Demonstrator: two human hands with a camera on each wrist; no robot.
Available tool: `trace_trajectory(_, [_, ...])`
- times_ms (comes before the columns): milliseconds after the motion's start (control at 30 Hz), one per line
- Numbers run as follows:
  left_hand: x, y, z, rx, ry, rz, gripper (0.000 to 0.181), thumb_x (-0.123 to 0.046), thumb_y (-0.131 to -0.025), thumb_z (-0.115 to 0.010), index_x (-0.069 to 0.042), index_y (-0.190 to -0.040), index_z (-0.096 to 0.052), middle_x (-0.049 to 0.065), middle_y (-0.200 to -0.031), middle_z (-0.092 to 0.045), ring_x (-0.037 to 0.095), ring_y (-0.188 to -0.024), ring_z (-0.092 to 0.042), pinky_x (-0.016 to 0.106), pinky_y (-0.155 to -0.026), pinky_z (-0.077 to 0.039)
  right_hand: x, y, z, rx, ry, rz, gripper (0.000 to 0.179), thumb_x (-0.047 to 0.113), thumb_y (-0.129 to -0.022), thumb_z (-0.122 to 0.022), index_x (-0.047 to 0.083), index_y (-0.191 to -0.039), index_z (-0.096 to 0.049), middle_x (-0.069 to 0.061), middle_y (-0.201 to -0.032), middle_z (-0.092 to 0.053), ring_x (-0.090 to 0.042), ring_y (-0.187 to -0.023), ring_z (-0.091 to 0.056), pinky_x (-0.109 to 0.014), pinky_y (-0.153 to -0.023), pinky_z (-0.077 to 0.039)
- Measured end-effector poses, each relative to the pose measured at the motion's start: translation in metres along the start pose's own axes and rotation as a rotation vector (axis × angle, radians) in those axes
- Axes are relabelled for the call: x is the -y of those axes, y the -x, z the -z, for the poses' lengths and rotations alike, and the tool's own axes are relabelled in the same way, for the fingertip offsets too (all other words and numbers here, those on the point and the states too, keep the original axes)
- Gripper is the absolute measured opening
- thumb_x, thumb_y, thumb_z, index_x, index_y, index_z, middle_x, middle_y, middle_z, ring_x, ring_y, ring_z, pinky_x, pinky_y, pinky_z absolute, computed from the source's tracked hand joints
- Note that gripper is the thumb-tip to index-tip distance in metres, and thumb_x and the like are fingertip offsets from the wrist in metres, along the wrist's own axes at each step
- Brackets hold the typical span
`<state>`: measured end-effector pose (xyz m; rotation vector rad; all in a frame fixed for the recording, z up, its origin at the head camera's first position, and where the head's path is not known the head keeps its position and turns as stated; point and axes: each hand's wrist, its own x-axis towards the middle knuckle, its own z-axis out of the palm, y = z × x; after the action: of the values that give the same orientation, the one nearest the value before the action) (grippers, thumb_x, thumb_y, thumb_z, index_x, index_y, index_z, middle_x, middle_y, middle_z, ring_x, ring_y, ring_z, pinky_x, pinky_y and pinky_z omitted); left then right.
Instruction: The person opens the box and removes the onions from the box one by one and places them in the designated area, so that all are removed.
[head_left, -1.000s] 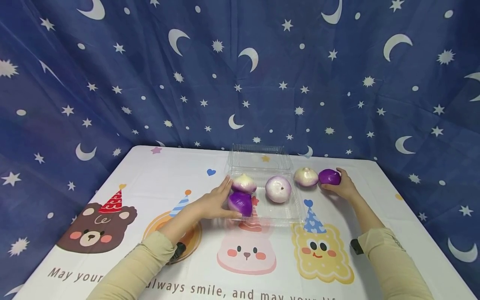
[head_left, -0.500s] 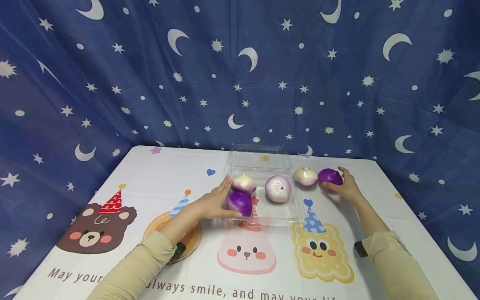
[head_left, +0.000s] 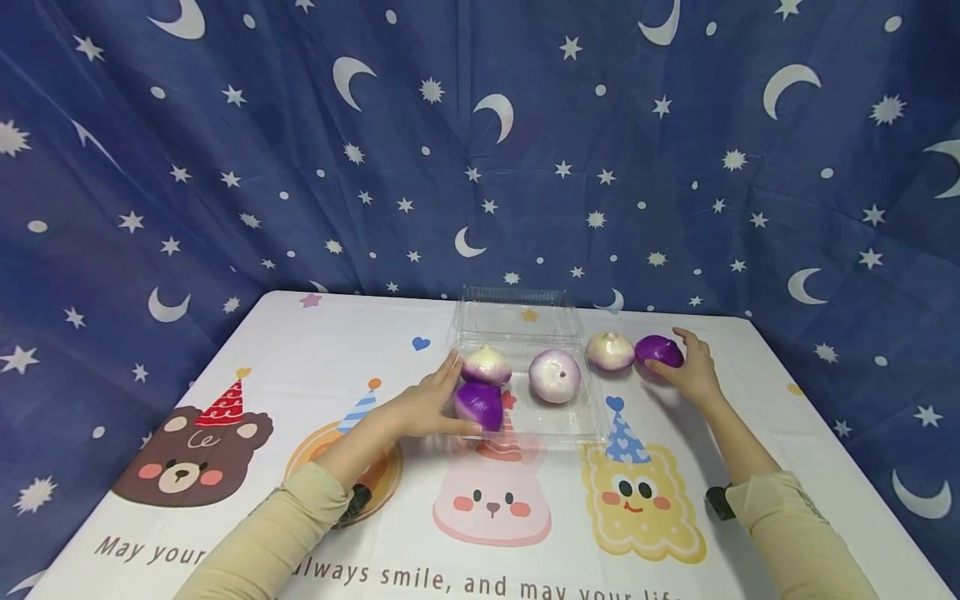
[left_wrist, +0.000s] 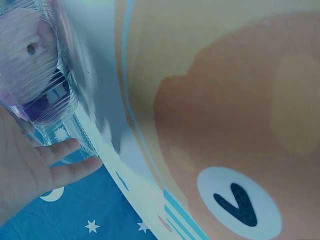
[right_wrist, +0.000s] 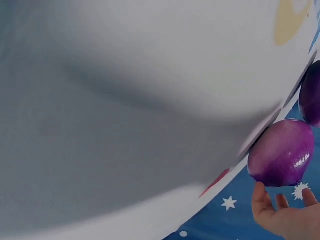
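Observation:
On the table sits a clear plastic container (head_left: 555,429) with its lid folded back. Inside it are a white-and-purple onion (head_left: 487,367), a deep purple onion (head_left: 478,407) and a pale onion (head_left: 555,377). My left hand (head_left: 427,407) lies against the container's left side, fingers straight and thumb along the front corner. To the container's right stand a whitish onion (head_left: 610,352) and, close beside it, another purple onion (head_left: 659,351). My right hand (head_left: 693,371) is at that purple onion's right side, thumb by its front, fingers spread and loosely bent.
A white tablecloth (head_left: 360,333) printed with cartoon faces covers the table. The clear lid (head_left: 517,315) leans back toward the blue star-and-moon curtain (head_left: 480,167) behind the table's far edge.
The fingers of my right hand have spread and drawn slightly right, away from the purple onion, which has turned a little. My left hand and the container stay where they were.

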<state>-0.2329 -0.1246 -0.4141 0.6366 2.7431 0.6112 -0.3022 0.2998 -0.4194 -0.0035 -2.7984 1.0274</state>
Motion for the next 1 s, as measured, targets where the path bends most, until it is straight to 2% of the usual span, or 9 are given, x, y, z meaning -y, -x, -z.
trace_trajectory(167, [-0.001,0.001,-0.002,0.003,0.013,-0.011,0.115,-0.065,-0.077,-0.062,-0.003,-0.151,0.000,0.013,-0.159,0.010,0.039,-0.144,-0.013,0.062,-0.107,-0.030,0.003,0.004,0.001,-0.021,-0.010,-0.007,0.075,0.016,-0.084,-0.068,-0.007,-0.141,-0.025,-0.040,-0.138,-0.027,-0.056,-0.127,-0.028,-0.065,-0.106,-0.025])
trace_trajectory(500, [0.000,0.001,0.001,-0.003,0.007,-0.003,0.115,-0.066,-0.077,-0.063,-0.004,-0.151,0.000,0.012,-0.159,0.011,0.039,-0.144,-0.013,0.060,-0.109,-0.028,0.023,0.012,-0.003,-0.075,-0.058,0.015,0.067,0.014,-0.085,-0.067,-0.005,-0.139,-0.032,-0.036,-0.131,-0.037,-0.051,-0.116,-0.042,-0.059,-0.104,-0.032])
trace_trajectory(667, [0.001,0.001,0.001,0.009,0.004,-0.001,0.116,-0.067,-0.076,-0.062,-0.004,-0.151,0.001,0.011,-0.158,0.012,0.039,-0.144,-0.012,0.060,-0.109,-0.028,0.034,0.018,-0.004,-0.061,-0.089,0.054,0.063,0.015,-0.087,-0.066,-0.005,-0.138,-0.035,-0.035,-0.130,-0.039,-0.050,-0.116,-0.045,-0.058,-0.103,-0.035])
trace_trajectory(1000, [0.000,0.000,0.001,-0.006,0.014,-0.002,0.118,-0.068,-0.074,-0.063,-0.004,-0.151,0.000,0.011,-0.159,0.011,0.044,-0.141,-0.019,0.063,-0.104,-0.034,0.051,0.027,-0.014,-0.061,-0.126,0.141,0.054,0.012,-0.088,-0.064,-0.008,-0.133,-0.040,-0.035,-0.129,-0.046,-0.050,-0.116,-0.049,-0.056,-0.100,-0.041])
